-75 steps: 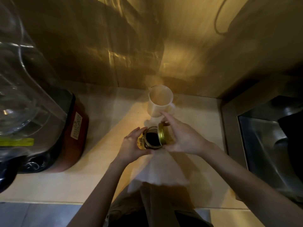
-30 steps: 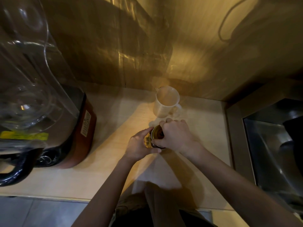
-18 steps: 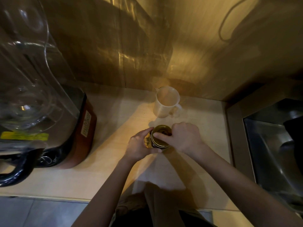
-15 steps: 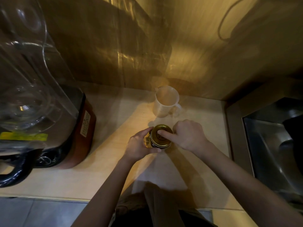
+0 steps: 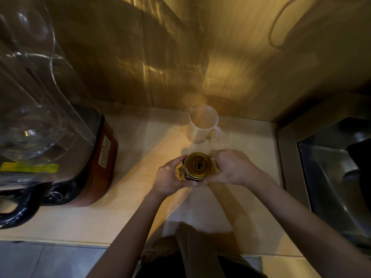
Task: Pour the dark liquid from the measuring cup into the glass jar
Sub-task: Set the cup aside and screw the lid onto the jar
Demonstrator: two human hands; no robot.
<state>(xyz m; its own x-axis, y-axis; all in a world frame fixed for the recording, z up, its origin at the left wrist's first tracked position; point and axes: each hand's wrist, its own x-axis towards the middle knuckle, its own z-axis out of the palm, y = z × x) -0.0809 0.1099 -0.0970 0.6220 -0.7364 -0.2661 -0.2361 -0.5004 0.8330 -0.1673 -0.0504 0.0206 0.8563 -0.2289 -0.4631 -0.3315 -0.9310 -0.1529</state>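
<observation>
A small glass jar stands on the counter in the middle of the view, topped by a gold metal lid (image 5: 197, 165) that hides its dark contents. My left hand (image 5: 170, 176) wraps the jar's left side. My right hand (image 5: 230, 167) cups its right side, fingers against the lid's edge. Behind them a white plastic measuring cup (image 5: 202, 125) stands upright, its inside pale with no dark liquid visible, handle to the right and spout at the back left.
A blender with a clear jug (image 5: 30, 109) on a red-brown base (image 5: 102, 157) fills the left. A steel sink (image 5: 331, 177) lies at the right. A shiny wall panel (image 5: 180, 57) rises behind the light counter (image 5: 140, 137).
The gold lid went from held tilted beside the open jar to sitting on top of it. My right hand pressed and turned over it, then shifted to the jar's right side.
</observation>
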